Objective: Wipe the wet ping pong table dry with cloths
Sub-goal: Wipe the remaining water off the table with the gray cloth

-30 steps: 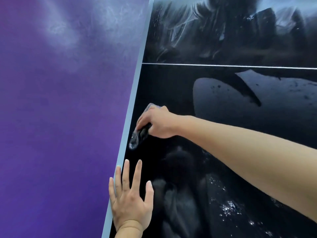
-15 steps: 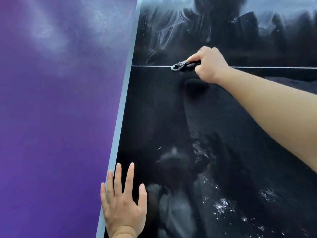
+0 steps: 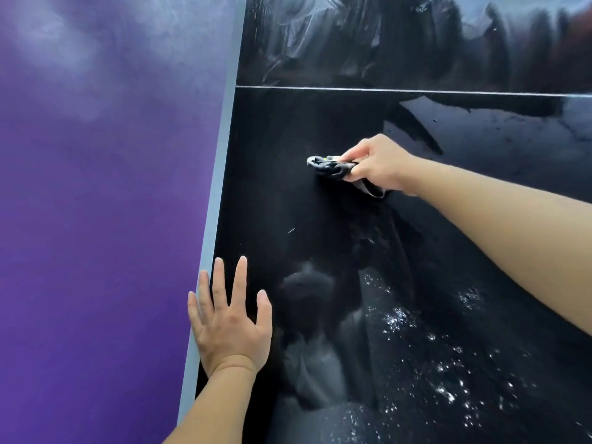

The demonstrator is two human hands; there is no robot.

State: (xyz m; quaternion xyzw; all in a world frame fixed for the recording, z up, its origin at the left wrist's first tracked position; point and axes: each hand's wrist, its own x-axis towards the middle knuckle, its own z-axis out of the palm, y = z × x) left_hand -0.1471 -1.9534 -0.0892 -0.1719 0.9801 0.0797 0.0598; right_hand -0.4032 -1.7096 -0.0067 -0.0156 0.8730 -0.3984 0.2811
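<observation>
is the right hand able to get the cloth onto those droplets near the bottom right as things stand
Probably yes: the right hand holds the cloth on the table, and nothing lies between it and the droplets.

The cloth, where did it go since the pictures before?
The right hand kept holding the bunched cloth and swept it from beside the table's left edge up to the white line, then back down toward the middle of the dark table. The left hand stayed flat by the pale edge, fingers spread. Water droplets still glisten at lower right.
</observation>
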